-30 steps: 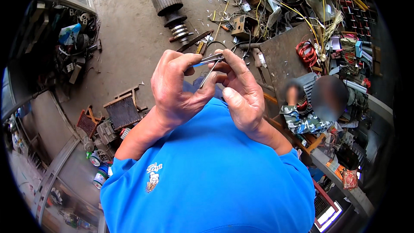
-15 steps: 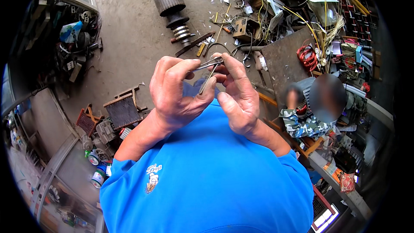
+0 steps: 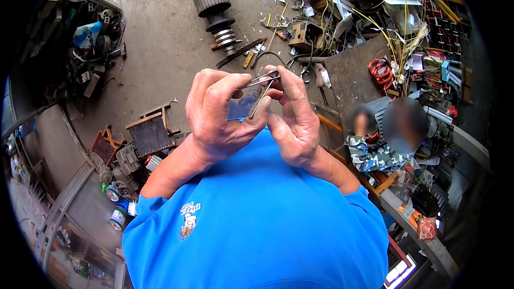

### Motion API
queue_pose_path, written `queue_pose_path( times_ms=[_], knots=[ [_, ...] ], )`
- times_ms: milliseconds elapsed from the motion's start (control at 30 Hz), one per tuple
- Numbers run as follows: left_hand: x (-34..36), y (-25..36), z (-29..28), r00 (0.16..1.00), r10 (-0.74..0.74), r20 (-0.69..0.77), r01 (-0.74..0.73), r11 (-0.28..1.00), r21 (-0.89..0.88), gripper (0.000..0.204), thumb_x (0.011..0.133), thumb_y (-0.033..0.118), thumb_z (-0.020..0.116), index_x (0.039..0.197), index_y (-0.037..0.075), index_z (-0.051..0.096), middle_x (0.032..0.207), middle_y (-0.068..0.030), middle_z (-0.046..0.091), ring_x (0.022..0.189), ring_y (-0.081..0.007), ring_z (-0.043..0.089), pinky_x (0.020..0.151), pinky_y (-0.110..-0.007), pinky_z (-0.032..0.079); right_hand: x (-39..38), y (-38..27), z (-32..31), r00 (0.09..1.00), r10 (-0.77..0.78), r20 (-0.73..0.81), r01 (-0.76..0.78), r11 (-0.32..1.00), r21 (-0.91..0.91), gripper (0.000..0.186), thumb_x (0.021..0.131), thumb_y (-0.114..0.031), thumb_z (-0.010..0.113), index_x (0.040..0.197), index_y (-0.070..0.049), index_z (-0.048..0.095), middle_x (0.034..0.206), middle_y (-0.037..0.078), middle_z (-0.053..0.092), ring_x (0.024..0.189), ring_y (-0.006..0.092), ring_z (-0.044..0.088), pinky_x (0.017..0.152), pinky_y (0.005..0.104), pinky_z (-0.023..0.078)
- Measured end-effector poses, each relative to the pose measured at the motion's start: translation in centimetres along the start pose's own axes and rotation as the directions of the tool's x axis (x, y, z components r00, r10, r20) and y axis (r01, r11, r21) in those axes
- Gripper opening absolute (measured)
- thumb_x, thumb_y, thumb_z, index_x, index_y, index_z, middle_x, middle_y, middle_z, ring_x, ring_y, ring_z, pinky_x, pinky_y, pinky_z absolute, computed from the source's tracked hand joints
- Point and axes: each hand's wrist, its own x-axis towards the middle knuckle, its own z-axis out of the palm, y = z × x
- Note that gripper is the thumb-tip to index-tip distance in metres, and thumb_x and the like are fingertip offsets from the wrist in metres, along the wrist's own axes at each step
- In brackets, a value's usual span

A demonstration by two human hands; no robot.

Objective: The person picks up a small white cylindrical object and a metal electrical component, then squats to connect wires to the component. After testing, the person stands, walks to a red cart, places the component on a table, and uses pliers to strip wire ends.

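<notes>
In front of my chest, a slim metal tool [image 3: 259,96] with two thin legs spread in a V is held between my hands. It may be tweezers or a caliper; its exact kind is not clear. My left hand [image 3: 211,109] is curled, with its fingers on one leg and its thumb against the other. At the joined end of the V, the fingertips of my right hand [image 3: 294,120] close on the tool. The right thumb points toward my left thumb. Part of the tool's joined end is hidden behind the right fingers.
A motor rotor [image 3: 211,0] lies on the floor ahead. Tangled wires and metal parts fill the far right. A person in a camouflage sleeve [image 3: 375,155] is at the right, by a metal plate [image 3: 350,69] and a red cable coil [image 3: 381,72]. Motors [image 3: 130,159] and cans [image 3: 119,217] stand left.
Both hands stay nearly in place around the tool. My right thumb has shifted slightly left, closer to my left thumb. The view has tilted a little.
</notes>
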Motion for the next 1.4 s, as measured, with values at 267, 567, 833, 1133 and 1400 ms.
queue_pose_path(
  times_ms=[267,567,833,1133,1400],
  knots=[
    [0.0,0.1,0.3,1.000,-0.009,-0.012,0.008,1.000,-0.009,0.040,0.064,0.007,0.077,0.097,0.004,0.055,0.076,-0.0087,0.056,0.061,-0.0208,0.053,0.050,-0.031,0.041,-0.2,0.2,0.0,1.000,-0.020,-0.008,0.020,1.000,-0.020,0.068,0.073,0.004,0.056,0.137,0.000,0.034,0.129,0.018,0.041,0.108,0.0237,0.049,0.085,0.0335,0.044],
    [0.1,-0.4,0.0,0.995,-0.085,-0.047,0.080,0.992,-0.098,0.029,0.071,0.001,0.072,0.094,0.001,0.056,0.074,-0.0110,0.057,0.059,-0.0204,0.054,0.049,-0.030,0.042,-0.5,0.0,-0.2,0.998,0.068,0.007,-0.068,0.988,0.139,0.058,0.079,0.002,0.053,0.135,0.001,0.037,0.129,0.015,0.042,0.111,0.0218,0.048,0.088,0.0322,0.043],
    [-0.2,0.2,-0.6,0.997,-0.065,-0.032,0.061,0.993,-0.103,0.043,0.059,0.001,0.078,0.096,0.003,0.056,0.074,-0.0085,0.056,0.058,-0.0170,0.054,0.048,-0.026,0.043,0.2,-0.6,0.5,0.912,0.368,-0.178,-0.228,0.820,0.525,0.016,0.091,-0.004,0.053,0.104,0.004,0.058,0.095,0.010,0.065,0.086,0.0145,0.061,0.079,0.0265,0.050],
    [-1.2,1.1,-0.8,0.999,-0.016,-0.029,0.015,1.000,-0.025,0.042,0.055,0.005,0.078,0.092,0.004,0.057,0.069,-0.0052,0.056,0.057,-0.0184,0.052,0.050,-0.029,0.039,0.0,-1.1,1.2,0.915,0.306,-0.264,-0.195,0.906,0.375,0.012,0.090,-0.004,0.055,0.099,0.004,0.058,0.090,0.008,0.064,0.082,0.0104,0.060,0.073,0.0223,0.049],
    [-1.4,1.5,-0.8,0.999,-0.029,-0.017,0.029,1.000,-0.012,0.040,0.057,0.008,0.079,0.091,0.004,0.057,0.068,-0.0042,0.056,0.056,-0.0182,0.052,0.050,-0.030,0.039,-0.2,-0.6,1.2,0.940,0.082,-0.332,-0.078,0.997,0.027,0.010,0.087,-0.001,0.059,0.096,0.002,0.061,0.088,0.005,0.062,0.076,0.0069,0.055,0.066,0.0186,0.044]
  ],
)
